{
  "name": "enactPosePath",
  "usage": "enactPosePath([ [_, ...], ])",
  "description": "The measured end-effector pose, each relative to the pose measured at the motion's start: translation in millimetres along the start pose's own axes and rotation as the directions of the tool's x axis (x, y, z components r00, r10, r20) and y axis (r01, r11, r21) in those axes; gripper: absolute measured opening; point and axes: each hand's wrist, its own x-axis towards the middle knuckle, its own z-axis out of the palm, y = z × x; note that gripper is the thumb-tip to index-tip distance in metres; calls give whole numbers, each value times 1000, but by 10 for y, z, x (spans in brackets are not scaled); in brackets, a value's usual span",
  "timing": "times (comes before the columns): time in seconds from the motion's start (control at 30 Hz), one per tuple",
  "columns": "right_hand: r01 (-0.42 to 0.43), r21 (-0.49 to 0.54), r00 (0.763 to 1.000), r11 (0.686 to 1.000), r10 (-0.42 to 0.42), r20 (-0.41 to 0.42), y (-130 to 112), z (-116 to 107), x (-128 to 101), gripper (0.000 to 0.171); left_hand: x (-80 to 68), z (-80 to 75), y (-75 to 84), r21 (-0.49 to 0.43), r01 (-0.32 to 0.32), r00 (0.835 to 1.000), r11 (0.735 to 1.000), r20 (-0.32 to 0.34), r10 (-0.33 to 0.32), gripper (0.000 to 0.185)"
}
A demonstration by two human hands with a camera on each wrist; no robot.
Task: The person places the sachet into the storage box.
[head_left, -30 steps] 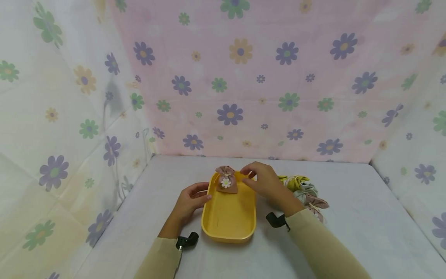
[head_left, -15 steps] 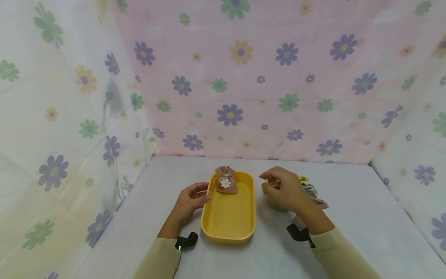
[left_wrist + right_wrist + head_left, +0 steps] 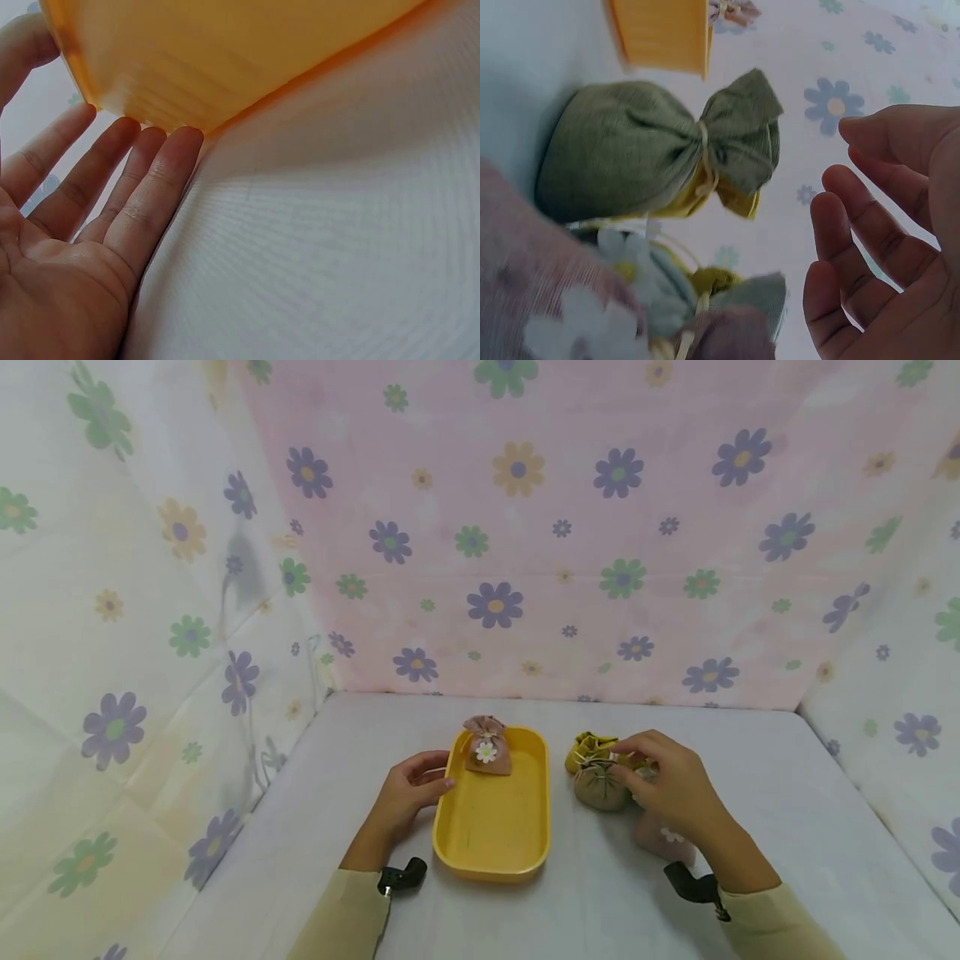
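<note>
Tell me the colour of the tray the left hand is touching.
The tray is plain yellow, seen best in the head view.

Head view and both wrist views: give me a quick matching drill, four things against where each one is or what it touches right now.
Things:
1. pink pouch with a white flower
2. olive pouch
3. left hand
4. right hand

Places:
A. on the table just right of the tray, tied neck up
B. at the pile of pouches, fingers over them
C. inside the yellow tray, at its far end
D. straight fingers against the tray's left wall

Pairs: 1-C, 2-A, 3-D, 4-B
</note>
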Motion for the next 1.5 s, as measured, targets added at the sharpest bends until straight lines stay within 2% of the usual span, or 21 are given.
enactPosePath([
  [0.13,-33,4,999,999,33,-10,77,-89,-89,29,3,1,9,4,4,1000,1000,-5,-4,48],
  [0.4,-18,-63,999,998,15,-44,200,-274,-260,29,3,2,-6,-2,-5,1000,1000,-6,5,50],
  [0.63,-58,-86,997,995,54,-46,308,-347,-395,26,13,-14,-31,-6,2,1000,1000,3,-2,49],
  [0.8,-125,-90,992,988,123,-22,387,-360,-457,26,14,-17,-31,-3,-4,1000,1000,-1,4,49],
  [1.07,-201,-90,976,976,207,68,464,-397,-516,36,21,-20,-44,7,-7,1000,1000,11,7,49],
  [1.27,-255,-75,959,964,262,108,493,-383,-515,31,19,-21,-28,-5,-8,1000,1000,10,8,48],
  [1.5,-255,-81,960,963,263,100,509,-329,-525,25,11,-8,-24,0,-9,1000,1000,6,9,50],
])
